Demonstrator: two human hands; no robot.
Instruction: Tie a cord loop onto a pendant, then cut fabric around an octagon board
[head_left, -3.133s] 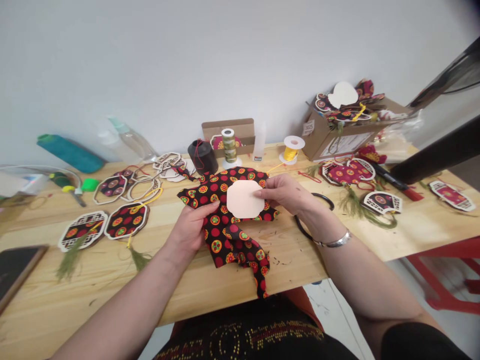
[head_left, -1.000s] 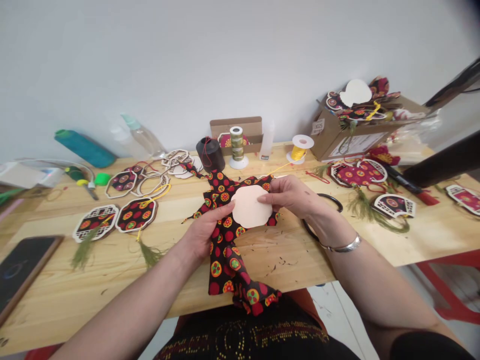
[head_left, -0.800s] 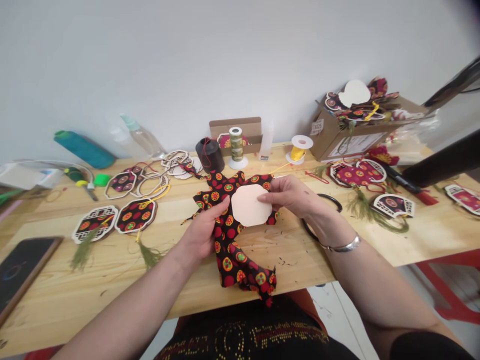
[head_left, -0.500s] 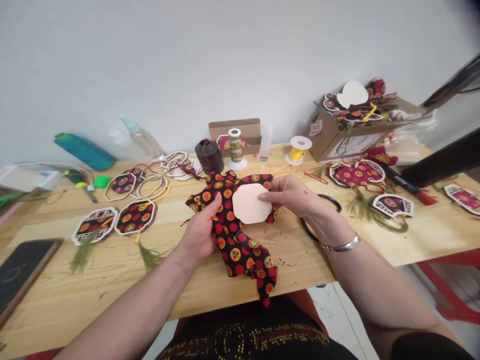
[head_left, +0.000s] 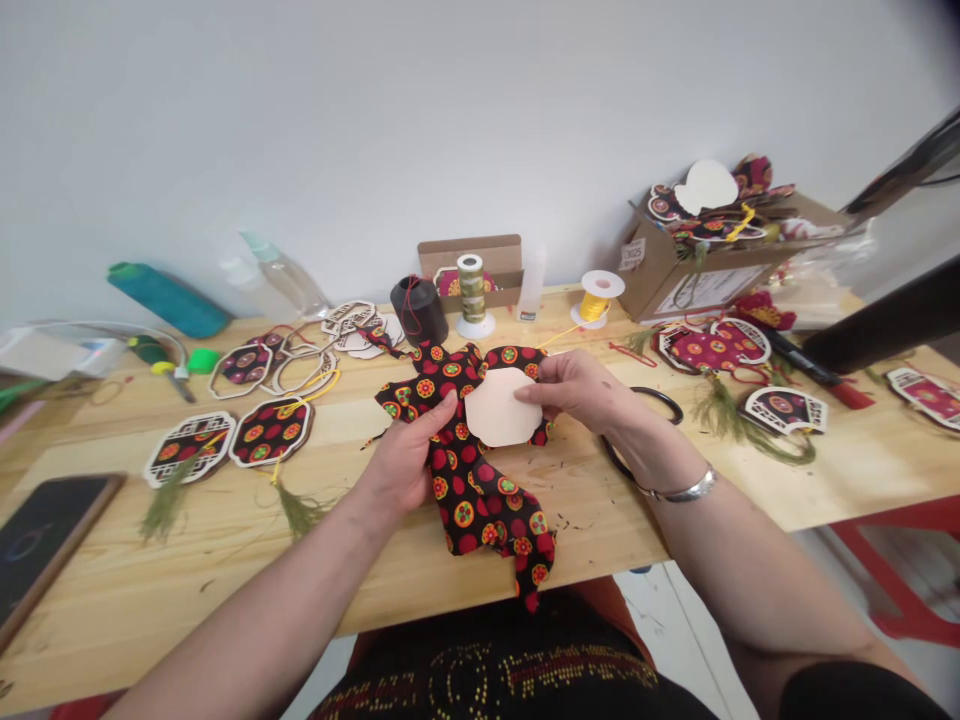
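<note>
Wooden table (head_left: 135, 590), 1 phone (head_left: 52, 545) at left, 2 tasselled ornaments (head_left: 271, 435) near it, 1 black spool (head_left: 421, 315), 1 yellow spool (head_left: 596, 304), 1 carton (head_left: 646, 283)

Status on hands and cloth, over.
Left hand holding patterned cloth. Right hand pinching pale card over the cloth. Black loop beside right hand, partly hidden; possible snag.

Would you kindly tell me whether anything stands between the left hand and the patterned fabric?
Nothing visible does: the left hand holds the patterned fabric directly. The pale card, held in the right hand, covers only another part of the fabric.
</note>
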